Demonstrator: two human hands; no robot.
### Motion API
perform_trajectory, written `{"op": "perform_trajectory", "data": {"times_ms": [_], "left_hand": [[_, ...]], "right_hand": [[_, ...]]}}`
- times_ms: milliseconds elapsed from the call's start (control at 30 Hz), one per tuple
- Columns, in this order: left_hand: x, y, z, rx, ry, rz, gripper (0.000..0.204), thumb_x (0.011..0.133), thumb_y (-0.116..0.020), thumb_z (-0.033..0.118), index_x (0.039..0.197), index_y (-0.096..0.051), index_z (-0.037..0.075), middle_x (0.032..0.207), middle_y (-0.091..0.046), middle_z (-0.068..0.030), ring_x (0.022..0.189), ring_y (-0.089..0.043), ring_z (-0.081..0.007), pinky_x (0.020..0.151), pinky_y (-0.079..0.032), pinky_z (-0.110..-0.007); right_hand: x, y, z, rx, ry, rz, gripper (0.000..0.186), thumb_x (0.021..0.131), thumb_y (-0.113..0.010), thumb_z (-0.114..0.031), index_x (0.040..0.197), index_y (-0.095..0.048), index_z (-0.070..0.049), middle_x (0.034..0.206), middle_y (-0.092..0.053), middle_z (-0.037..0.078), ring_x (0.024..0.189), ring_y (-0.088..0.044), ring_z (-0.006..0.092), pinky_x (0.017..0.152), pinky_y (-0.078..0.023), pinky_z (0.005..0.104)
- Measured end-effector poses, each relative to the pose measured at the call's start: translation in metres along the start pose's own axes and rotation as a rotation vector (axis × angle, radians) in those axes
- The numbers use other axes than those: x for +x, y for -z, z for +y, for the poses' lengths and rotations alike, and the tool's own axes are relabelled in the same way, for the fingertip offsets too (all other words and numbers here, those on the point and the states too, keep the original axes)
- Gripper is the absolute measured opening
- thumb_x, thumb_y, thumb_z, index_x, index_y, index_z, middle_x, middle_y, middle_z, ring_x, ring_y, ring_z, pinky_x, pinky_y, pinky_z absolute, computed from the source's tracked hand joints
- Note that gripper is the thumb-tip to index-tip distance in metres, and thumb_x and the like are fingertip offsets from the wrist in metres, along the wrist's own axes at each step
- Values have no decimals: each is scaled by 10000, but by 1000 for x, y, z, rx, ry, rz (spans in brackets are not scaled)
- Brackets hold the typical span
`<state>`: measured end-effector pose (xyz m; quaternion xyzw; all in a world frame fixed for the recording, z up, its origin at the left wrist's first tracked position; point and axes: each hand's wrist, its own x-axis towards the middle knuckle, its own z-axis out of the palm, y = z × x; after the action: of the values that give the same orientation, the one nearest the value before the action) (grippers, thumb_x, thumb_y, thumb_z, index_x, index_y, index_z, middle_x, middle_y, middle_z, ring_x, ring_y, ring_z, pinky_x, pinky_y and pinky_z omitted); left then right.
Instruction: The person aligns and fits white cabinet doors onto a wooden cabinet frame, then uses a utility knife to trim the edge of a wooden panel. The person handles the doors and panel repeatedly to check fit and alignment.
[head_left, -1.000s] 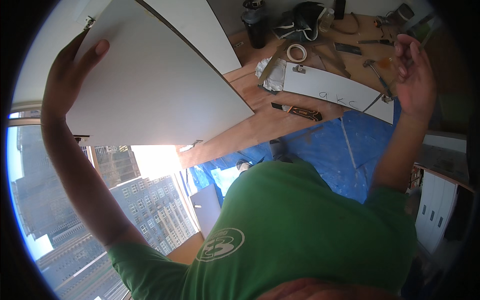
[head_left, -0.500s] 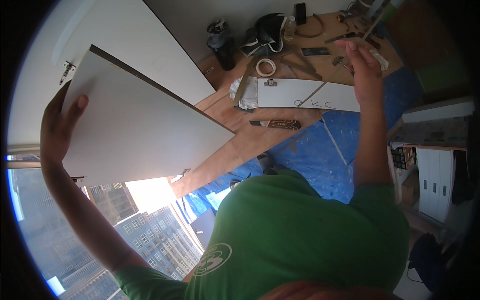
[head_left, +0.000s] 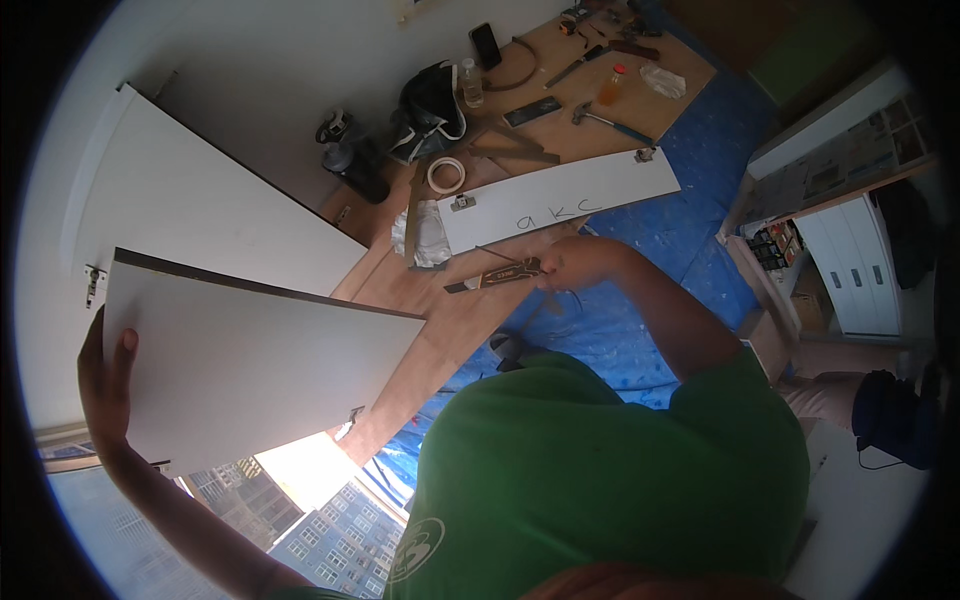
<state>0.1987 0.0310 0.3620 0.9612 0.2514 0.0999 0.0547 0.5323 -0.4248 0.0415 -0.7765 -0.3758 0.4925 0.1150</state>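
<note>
- Far left, the left hand [head_left: 104, 392] grips the edge of a white panel [head_left: 255, 365], thumb on its near face, the other fingers mostly hidden behind; the panel leans over a wooden surface [head_left: 408, 375];
- behind it stands a larger white panel [head_left: 205, 190]; a dark bottle [head_left: 355, 168] and a black-and-white bag [head_left: 430, 110] come next to the right;
- a tape roll [head_left: 431, 176] lies near crumpled white material [head_left: 428, 235]; the utility knife [head_left: 490, 276] lies to the right, just below a long white board [head_left: 570, 203] with a metal hinge at either end;
- the right hand [head_left: 572, 263] has its fingers curled at the knife's handle end, beside a thin strip; whether they grip either, I cannot tell;
- beyond lie a hammer [head_left: 612, 122], blue sheeting [head_left: 690, 235] and a white cabinet [head_left: 850, 262].
</note>
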Motion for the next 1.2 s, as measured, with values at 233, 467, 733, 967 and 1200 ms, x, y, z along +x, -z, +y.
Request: {"op": "perform_trajectory", "data": {"times_ms": [233, 467, 733, 967, 1200], "left_hand": [[2, 2, 0, -103, -3, -17, 632, 1019, -626, 497, 1350, -641, -42, 1126, -738, -184, 1040, -666, -257, 975, -502, -380], [6, 3, -2, -10, 17, -22, 684, 1010, -618, 559, 1359, -650, -29, 1118, -746, -206, 1035, -694, -292, 960, -524, -405], [4, 2, -17, 65, 94, 0, 733, 1013, -590, 613, 1401, -630, -8, 1188, -729, -214, 1101, -684, -323, 987, -515, -417], [9, 8, -48, 142, 87, 2, 783, 1004, -581, 648, 1460, -590, 13, 1309, -686, -223, 1215, -637, -364, 1083, -459, -443], [8, 14, -66, 198, 94, -9, 804, 1000, -573, 663, 1475, -576, 15, 1344, -672, -224, 1261, -615, -385, 1103, -445, -457]], "right_hand": [[40, -103, 141, 125, -421, -182, 315, 996, -651, -286, 812, -724, -41, 737, -724, 108, 533, -609, 211, 505, -495, 393], [46, -184, 237, 433, -594, 3, 258, 986, -662, -222, 916, -738, 14, 781, -742, 154, 575, -651, 240, 507, -531, 406], [58, -206, 298, 698, -663, 295, 261, 1015, -606, -238, 938, -703, -8, 736, -694, 136, 550, -624, 221, 459, -502, 416], [63, -201, 323, 607, -615, 548, 287, 1034, -550, -282, 863, -662, -81, 718, -605, 56, 509, -529, 183, 451, -435, 370], [68, -229, 339, 524, -619, 576, 296, 1033, -551, -317, 1057, -745, -95, 674, -614, 71, 570, -607, 199, 544, -535, 414]]}}
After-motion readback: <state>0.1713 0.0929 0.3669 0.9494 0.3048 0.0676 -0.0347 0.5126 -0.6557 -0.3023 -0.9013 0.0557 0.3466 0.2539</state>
